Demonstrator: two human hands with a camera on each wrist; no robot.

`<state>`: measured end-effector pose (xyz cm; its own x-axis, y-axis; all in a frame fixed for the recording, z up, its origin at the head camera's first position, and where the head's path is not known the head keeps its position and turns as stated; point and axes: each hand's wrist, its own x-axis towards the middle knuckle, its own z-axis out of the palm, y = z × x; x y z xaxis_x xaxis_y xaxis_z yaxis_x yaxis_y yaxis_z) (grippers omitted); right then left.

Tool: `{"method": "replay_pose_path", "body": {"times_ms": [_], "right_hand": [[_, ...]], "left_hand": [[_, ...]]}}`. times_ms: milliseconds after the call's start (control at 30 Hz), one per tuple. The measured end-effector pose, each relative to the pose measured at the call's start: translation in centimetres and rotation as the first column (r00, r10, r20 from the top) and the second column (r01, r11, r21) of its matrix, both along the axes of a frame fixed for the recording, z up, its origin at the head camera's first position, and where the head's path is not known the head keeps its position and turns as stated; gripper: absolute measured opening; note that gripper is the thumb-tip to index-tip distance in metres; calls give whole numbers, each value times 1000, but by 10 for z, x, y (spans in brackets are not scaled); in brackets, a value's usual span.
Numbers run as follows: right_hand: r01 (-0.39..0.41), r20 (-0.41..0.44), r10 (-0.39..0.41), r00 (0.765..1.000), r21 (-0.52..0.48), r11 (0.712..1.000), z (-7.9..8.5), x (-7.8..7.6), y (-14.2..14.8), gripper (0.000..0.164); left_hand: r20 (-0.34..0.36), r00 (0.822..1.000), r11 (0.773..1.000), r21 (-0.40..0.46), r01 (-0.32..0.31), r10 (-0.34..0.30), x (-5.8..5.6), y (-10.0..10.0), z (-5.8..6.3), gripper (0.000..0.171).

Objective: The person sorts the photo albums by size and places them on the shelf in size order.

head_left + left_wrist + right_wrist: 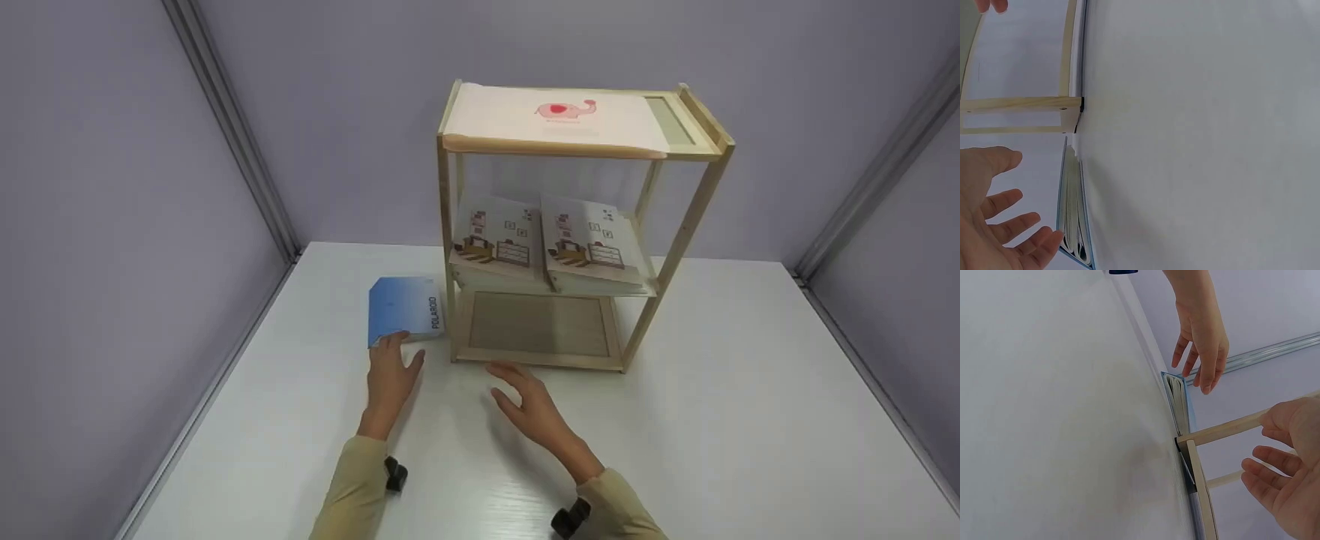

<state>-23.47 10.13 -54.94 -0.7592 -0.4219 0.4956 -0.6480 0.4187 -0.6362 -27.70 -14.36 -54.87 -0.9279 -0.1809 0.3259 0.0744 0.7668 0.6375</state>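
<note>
A blue photo album (401,307) marked POLAROID lies flat on the white table, left of a small wooden shelf rack (540,361). My left hand (390,379) reaches to the album's front edge, its fingertips overlapping that edge in the head view. In the left wrist view the album's page edges (1074,197) show between its blue covers, close to the spread fingers. My right hand (534,409) hovers just before the rack's bottom frame, fingers loosely bent and thumb apart, with nothing in it.
On the rack's middle tier lean two stacks of illustrated booklets, a left stack (495,240) and a right stack (592,244). A white sheet with a pink elephant (495,112) covers most of the top. Pale walls with metal rails (240,142) enclose the table.
</note>
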Motion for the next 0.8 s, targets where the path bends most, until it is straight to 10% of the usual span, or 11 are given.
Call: {"method": "replay_pose_path", "body": {"times_ms": [800], "right_hand": [[10, 33, -10, 999, -10, 1000, -7, 2, -3, 37]], "left_hand": [[50, 998, 1000, -19, -23, 24, -14, -21, -6, 48]]}}
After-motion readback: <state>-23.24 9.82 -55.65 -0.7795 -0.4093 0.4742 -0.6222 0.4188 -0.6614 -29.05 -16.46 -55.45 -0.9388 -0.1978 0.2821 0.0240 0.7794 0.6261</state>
